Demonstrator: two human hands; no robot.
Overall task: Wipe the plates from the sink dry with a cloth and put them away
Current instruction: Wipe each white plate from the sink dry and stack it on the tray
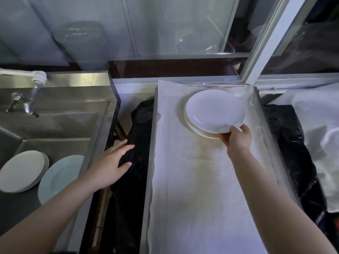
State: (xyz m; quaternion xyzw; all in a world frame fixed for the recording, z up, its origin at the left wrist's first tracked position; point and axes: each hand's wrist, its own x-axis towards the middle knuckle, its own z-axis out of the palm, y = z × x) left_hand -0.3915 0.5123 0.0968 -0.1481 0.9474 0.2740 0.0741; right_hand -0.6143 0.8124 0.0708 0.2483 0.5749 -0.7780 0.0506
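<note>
The right hand [236, 137] pinches the near rim of one white plate [215, 110], held over a small stack of cream plates [200, 132] on the white mesh liner [192, 180] covering the counter [260, 107]; that stack looks like two plates, though its edges blur together. The left hand [110, 164] lies flat with straight fingers on a black cloth [135, 147] between counter and sink [60, 125]. In the sink sit a stack of about four white plates [22, 171] and one pale blue plate [58, 177] beside it.
</note>
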